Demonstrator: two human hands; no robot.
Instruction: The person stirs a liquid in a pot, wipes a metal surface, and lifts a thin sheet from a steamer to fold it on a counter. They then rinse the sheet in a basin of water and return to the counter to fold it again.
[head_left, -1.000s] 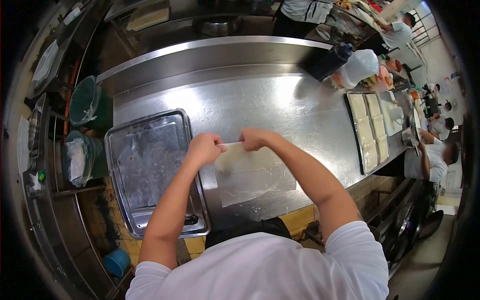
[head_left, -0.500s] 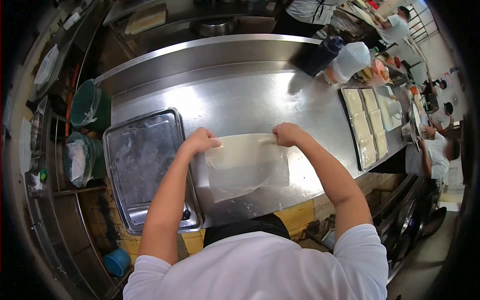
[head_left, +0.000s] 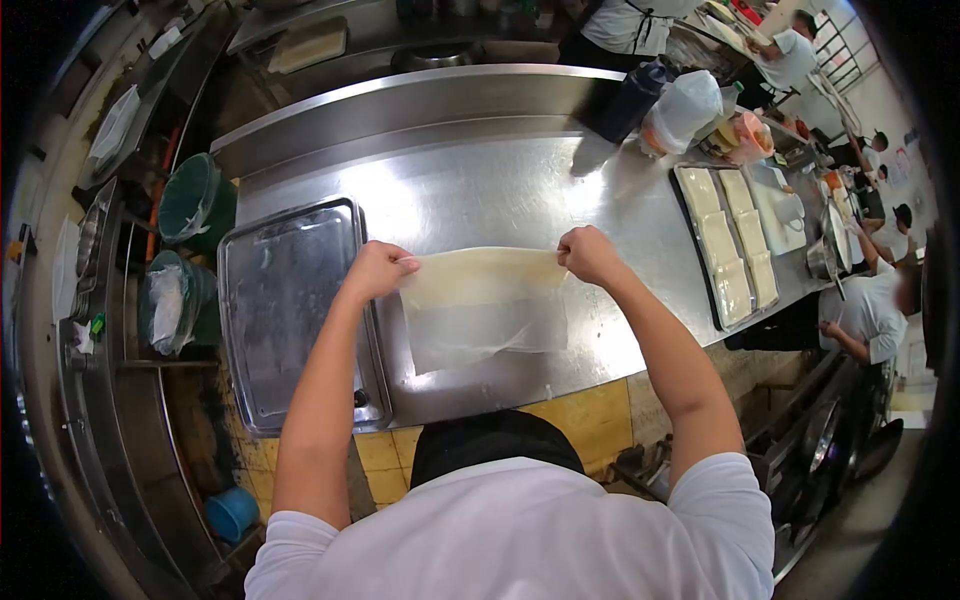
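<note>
A thin, pale, partly see-through sheet [head_left: 485, 305] is stretched between my two hands over the steel table [head_left: 480, 185]. My left hand [head_left: 378, 270] pinches its upper left corner. At the upper right corner, my right hand [head_left: 590, 255] has its fingers closed on the same sheet. The sheet's upper part looks cream and thicker, while its lower part is clear and wrinkled like plastic film. Left of my left hand lies a large metal tray [head_left: 290, 310] with a smeared surface.
A dark tray [head_left: 707, 250] with several cream rectangular slabs lies at the right. Behind it stand a dark bottle [head_left: 640, 100] and a white plastic bag [head_left: 688, 112]. Green bins [head_left: 190, 205] stand at the left. Co-workers [head_left: 868, 310] are at the right and top.
Both hands have moved slightly up and a little apart with the sheet, whose upper edge is now straighter. The view has shifted a little. A co-worker at the right has changed posture.
</note>
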